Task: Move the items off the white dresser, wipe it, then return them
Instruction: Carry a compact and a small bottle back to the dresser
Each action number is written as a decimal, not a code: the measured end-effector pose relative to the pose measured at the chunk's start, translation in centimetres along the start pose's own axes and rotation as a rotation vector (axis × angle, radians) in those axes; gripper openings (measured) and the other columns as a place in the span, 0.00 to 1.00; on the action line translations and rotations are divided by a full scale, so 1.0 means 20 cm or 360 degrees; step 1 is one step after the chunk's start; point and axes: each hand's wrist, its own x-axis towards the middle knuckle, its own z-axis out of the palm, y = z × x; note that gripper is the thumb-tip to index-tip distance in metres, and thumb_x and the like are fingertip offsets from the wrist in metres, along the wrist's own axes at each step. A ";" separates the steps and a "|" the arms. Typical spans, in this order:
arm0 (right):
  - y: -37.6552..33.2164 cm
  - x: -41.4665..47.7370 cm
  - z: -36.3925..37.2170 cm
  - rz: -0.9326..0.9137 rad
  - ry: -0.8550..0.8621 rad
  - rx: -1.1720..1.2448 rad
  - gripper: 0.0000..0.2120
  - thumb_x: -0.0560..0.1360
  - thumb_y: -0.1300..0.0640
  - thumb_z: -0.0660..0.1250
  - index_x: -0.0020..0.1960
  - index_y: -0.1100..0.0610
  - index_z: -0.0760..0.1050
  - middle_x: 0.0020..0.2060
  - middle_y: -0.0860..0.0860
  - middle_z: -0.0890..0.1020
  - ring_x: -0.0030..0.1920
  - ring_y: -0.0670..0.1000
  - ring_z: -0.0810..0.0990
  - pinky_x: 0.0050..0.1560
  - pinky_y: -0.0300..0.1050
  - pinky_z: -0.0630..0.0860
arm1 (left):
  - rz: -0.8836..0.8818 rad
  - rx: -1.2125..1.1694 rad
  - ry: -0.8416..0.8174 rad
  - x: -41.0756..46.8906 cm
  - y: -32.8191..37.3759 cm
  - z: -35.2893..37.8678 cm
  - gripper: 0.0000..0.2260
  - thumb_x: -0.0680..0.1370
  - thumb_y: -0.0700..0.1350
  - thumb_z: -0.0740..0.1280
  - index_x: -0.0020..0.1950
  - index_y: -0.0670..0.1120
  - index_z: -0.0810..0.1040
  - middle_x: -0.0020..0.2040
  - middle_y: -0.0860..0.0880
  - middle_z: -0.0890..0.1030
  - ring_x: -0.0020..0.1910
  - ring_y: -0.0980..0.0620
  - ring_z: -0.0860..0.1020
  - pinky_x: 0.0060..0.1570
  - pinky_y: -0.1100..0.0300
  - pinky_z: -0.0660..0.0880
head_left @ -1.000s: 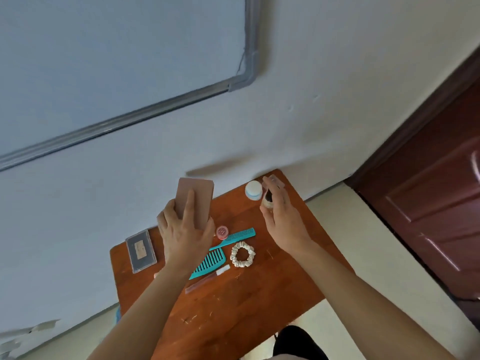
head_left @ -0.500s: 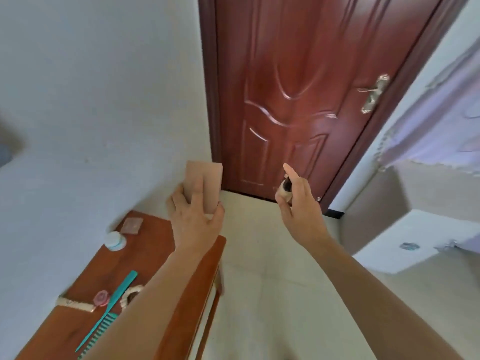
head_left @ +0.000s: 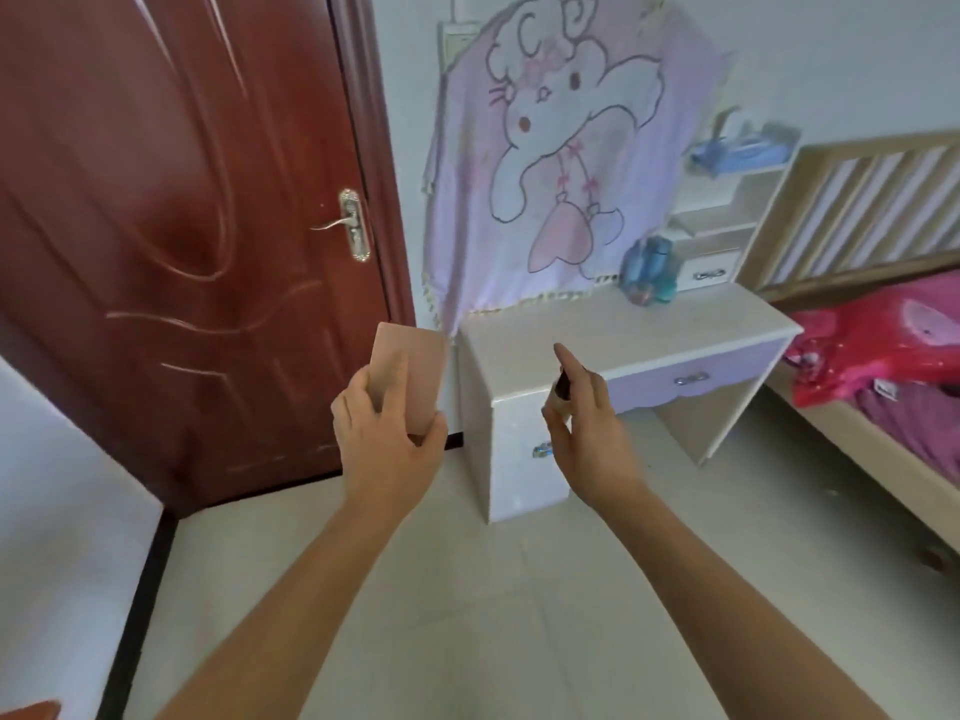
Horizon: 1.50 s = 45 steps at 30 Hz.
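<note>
Door (head_left: 171,226): red-brown, closed, fills the left of the view. Hanging cloth (head_left: 561,163): lilac with a cartoon figure, on the wall behind the dresser's back edge. Bed (head_left: 857,210): slatted frame at right, with red bedding (head_left: 883,345) just beside the dresser's right end. White dresser (head_left: 649,330): pale top, its long axis running from the near-left corner to the far-right corner. The top is bare apart from one blue-green object (head_left: 649,275) at the back edge, too blurred to name. Left hand (head_left: 387,444): raised over the floor just left of the dresser's left edge, fingers curled round the lower part of a pink flat case (head_left: 415,366), thumb clamped on its right edge. The case stands upright, long axis pointing up, and its top corner sits level with the near-left corner of the dresser in this view. Right hand (head_left: 592,433): in front of the near-left corner, thumb and lower fingers pinching a small bottle (head_left: 561,394) with a dark tip, forefinger straight and pointing up. Judgement: this is the return stage, with both items carried and not yet set down. The top lies ahead and to the right of both hands, and the right hand is the nearer, so the bottle can probably land first near that corner. The case needs tipping flat or propping.
</note>
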 end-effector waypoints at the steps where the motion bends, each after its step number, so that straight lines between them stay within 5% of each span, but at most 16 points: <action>1: 0.11 0.03 -0.08 0.0011 0.0010 -0.0036 0.34 0.80 0.62 0.61 0.78 0.42 0.51 0.59 0.47 0.70 0.46 0.53 0.76 0.37 0.48 0.76 | 0.0010 -0.0026 -0.0025 0.04 0.11 0.10 0.32 0.73 0.56 0.64 0.75 0.49 0.65 0.65 0.38 0.67 0.61 0.40 0.63 0.61 0.44 0.67; 4: 0.40 0.15 -0.30 0.0104 0.0059 -0.0128 0.34 0.79 0.63 0.63 0.79 0.45 0.52 0.61 0.47 0.71 0.45 0.51 0.75 0.33 0.38 0.66 | 0.0046 -0.0093 -0.0092 0.13 0.40 0.34 0.32 0.73 0.57 0.63 0.75 0.49 0.64 0.66 0.38 0.67 0.61 0.40 0.63 0.62 0.45 0.67; 13: 1.05 0.60 -0.49 0.0278 0.0144 -0.0157 0.33 0.80 0.63 0.62 0.79 0.45 0.53 0.57 0.44 0.70 0.45 0.45 0.71 0.36 0.43 0.70 | 0.0162 -0.0135 -0.0274 0.54 0.78 1.03 0.33 0.73 0.56 0.68 0.76 0.51 0.63 0.65 0.39 0.67 0.61 0.39 0.65 0.63 0.44 0.68; 20: 1.50 1.17 -0.47 0.0412 0.0120 -0.0313 0.33 0.80 0.61 0.63 0.78 0.45 0.53 0.57 0.48 0.71 0.45 0.55 0.79 0.40 0.57 0.80 | 0.0155 -0.0278 -0.0409 1.06 0.92 1.70 0.34 0.72 0.54 0.72 0.76 0.52 0.62 0.65 0.40 0.68 0.61 0.39 0.65 0.60 0.44 0.71; 29: 1.95 1.77 -0.43 0.0537 0.0080 -0.0405 0.35 0.79 0.60 0.66 0.78 0.44 0.52 0.58 0.48 0.71 0.45 0.56 0.80 0.41 0.58 0.81 | 0.0129 -0.0233 -0.0528 1.66 1.01 2.27 0.34 0.73 0.56 0.70 0.75 0.52 0.61 0.65 0.42 0.69 0.60 0.42 0.66 0.58 0.46 0.73; 39: 2.58 2.21 -0.02 0.0374 -0.0347 -0.0117 0.30 0.79 0.59 0.66 0.76 0.47 0.58 0.65 0.53 0.73 0.47 0.56 0.82 0.43 0.47 0.78 | -0.0249 -0.0007 -0.0741 1.81 0.89 2.84 0.34 0.73 0.58 0.69 0.75 0.53 0.59 0.67 0.42 0.67 0.63 0.41 0.65 0.60 0.47 0.72; 45: 2.87 2.51 0.21 0.0212 -0.0707 0.0030 0.29 0.79 0.61 0.65 0.77 0.48 0.58 0.58 0.51 0.74 0.45 0.50 0.79 0.45 0.47 0.81 | -0.0510 0.0220 -0.0805 1.92 0.88 3.08 0.36 0.72 0.57 0.72 0.75 0.48 0.63 0.62 0.40 0.71 0.59 0.39 0.68 0.53 0.47 0.73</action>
